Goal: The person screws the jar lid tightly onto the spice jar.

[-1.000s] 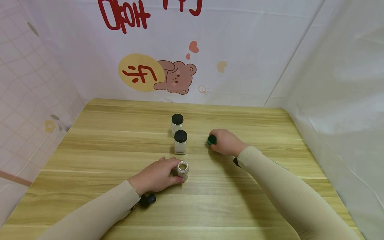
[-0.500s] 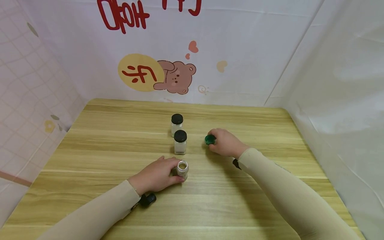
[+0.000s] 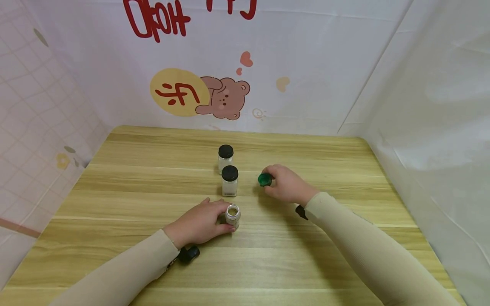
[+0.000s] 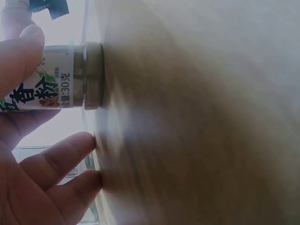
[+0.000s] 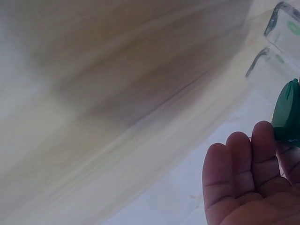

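Note:
In the head view my left hand grips a small uncapped spice jar that stands upright on the table, its round mouth showing brownish powder inside. The left wrist view shows the label of this spice jar between thumb and fingers. Off to the right, my right hand pinches a green cap with its hollow side visible, held clear of the jar. In the right wrist view the green cap sits at the fingertips, while the other fingers stay extended.
Two clear glass jars with black lids stand behind the spice jar: a nearer jar and a farther jar. The wooden table meets a white printed backdrop at its back edge.
My right hand has moved the green cap slightly left and tilted it, so more of its inside shows. The left hand and spice jar have stayed in place.

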Demonstrator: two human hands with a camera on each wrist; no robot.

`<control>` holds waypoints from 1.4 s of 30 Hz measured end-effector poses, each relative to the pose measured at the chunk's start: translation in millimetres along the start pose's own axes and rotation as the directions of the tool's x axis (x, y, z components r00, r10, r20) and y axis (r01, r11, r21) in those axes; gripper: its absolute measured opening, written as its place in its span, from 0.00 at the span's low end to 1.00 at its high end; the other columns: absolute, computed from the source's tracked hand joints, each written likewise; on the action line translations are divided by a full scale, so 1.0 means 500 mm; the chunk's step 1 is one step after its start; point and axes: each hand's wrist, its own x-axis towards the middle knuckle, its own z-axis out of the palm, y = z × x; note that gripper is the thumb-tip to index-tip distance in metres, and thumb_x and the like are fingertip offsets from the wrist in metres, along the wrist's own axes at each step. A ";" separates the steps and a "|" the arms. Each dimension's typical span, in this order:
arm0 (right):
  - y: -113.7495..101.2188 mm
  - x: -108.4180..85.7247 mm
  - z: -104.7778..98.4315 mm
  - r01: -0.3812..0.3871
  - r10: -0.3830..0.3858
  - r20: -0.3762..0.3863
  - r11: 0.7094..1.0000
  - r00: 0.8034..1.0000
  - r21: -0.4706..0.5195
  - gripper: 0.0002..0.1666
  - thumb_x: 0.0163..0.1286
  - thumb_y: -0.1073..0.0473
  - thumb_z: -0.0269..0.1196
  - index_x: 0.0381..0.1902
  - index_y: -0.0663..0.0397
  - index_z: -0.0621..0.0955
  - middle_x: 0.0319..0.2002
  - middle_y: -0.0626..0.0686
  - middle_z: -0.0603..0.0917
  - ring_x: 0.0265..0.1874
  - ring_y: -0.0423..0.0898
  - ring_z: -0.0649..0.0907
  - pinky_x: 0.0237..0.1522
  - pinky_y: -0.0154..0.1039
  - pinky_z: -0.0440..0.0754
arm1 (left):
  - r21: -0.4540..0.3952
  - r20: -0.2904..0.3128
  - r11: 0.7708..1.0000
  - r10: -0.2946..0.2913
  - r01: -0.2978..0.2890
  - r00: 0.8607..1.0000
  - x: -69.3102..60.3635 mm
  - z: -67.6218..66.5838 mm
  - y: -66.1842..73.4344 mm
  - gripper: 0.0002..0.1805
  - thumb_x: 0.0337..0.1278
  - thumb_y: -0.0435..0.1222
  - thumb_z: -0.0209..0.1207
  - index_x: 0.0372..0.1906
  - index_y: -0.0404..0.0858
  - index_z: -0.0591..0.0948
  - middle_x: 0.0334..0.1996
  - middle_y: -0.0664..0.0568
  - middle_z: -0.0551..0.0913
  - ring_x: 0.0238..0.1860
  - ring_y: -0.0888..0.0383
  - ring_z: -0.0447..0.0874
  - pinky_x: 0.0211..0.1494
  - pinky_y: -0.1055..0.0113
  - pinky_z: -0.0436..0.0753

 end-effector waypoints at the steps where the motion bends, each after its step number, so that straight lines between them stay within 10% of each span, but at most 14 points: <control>1: -0.001 -0.001 0.000 0.007 -0.007 -0.002 1.000 1.000 0.002 0.17 0.65 0.62 0.70 0.51 0.58 0.83 0.46 0.53 0.85 0.49 0.52 0.84 0.58 0.51 0.84 | -0.001 0.000 1.000 0.000 0.000 1.000 0.000 0.000 0.000 0.15 0.66 0.49 0.71 0.54 0.54 0.83 0.56 0.63 0.86 0.66 0.58 0.82 0.78 0.28 0.61; 42: -0.121 -0.044 0.009 0.300 -0.298 0.118 0.954 0.947 0.004 0.20 0.64 0.63 0.71 0.55 0.52 0.84 0.45 0.46 0.82 0.46 0.46 0.81 0.56 0.42 0.83 | -0.003 -0.017 1.000 -0.025 0.025 1.000 0.004 0.002 -0.004 0.19 0.65 0.51 0.70 0.57 0.52 0.83 0.56 0.62 0.88 0.63 0.57 0.85 0.77 0.29 0.64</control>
